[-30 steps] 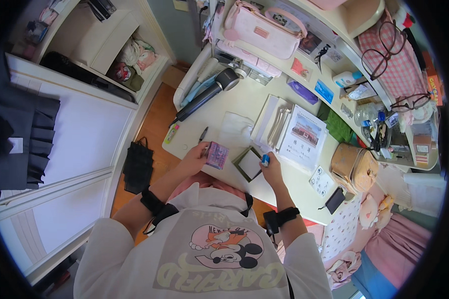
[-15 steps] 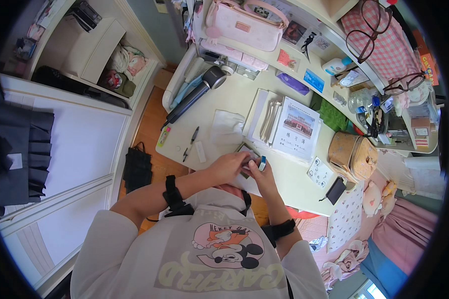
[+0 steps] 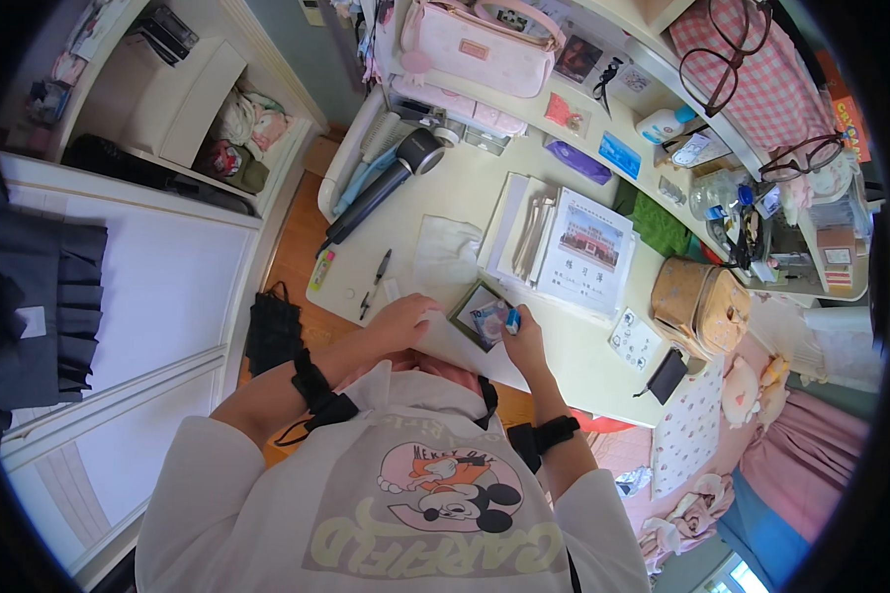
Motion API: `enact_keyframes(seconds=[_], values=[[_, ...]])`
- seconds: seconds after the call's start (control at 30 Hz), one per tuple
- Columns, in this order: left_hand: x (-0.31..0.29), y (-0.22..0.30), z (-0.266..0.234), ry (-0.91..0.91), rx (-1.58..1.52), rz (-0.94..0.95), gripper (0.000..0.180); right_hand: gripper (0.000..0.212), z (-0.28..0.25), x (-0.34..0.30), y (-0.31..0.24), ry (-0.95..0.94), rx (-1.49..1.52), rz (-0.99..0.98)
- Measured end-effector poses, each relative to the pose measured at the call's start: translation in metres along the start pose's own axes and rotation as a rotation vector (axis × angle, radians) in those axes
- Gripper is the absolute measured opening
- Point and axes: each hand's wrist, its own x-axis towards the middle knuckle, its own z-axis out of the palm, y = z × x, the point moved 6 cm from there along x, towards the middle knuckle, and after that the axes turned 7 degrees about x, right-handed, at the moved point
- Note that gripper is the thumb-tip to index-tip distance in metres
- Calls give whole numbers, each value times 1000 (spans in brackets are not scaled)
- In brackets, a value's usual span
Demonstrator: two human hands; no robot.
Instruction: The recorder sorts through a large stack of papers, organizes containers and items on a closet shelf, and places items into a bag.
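Note:
My left hand [image 3: 405,322] rests low over the desk's near edge, partly covering a slim white strip-shaped item [image 3: 393,289]. Its fingers point downward and are mostly hidden, so their grip is unclear. Between my hands lies a small shallow box [image 3: 461,314] with a dark green rim, holding bluish and pinkish card-like pieces [image 3: 488,318]. At its right side, my right hand [image 3: 526,344] is closed, pinching a small blue-and-white block [image 3: 513,320] above the box edge.
Left of the box lie a white cloth [image 3: 449,249], a black pen [image 3: 383,265] and a hair styling tool [image 3: 381,198]. Stacked booklets [image 3: 585,252] stand behind it. A tan case [image 3: 697,306] and a small black pouch [image 3: 660,375] lie to the right.
My hands have come apart. The left moved left, onto the white strip, and the right shifted slightly right with the blue-and-white block. The box between them is now uncovered.

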Motion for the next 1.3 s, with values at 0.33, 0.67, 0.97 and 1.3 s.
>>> enact_keyframes(seconds=[0.33,0.67,0.97,1.3], values=[[-20,-27,-34,233,467,3,37,30,26,13,-21,-155,-415,-288],[3,-43,-8,133,799,210,27,23,-29,1,28,205,-233,-54],[3,-39,-17,140,770,312,20,33,7,2,74,-37,112,268],[7,34,-17,155,152,338,27,31,3,-8,57,-25,195,327]])
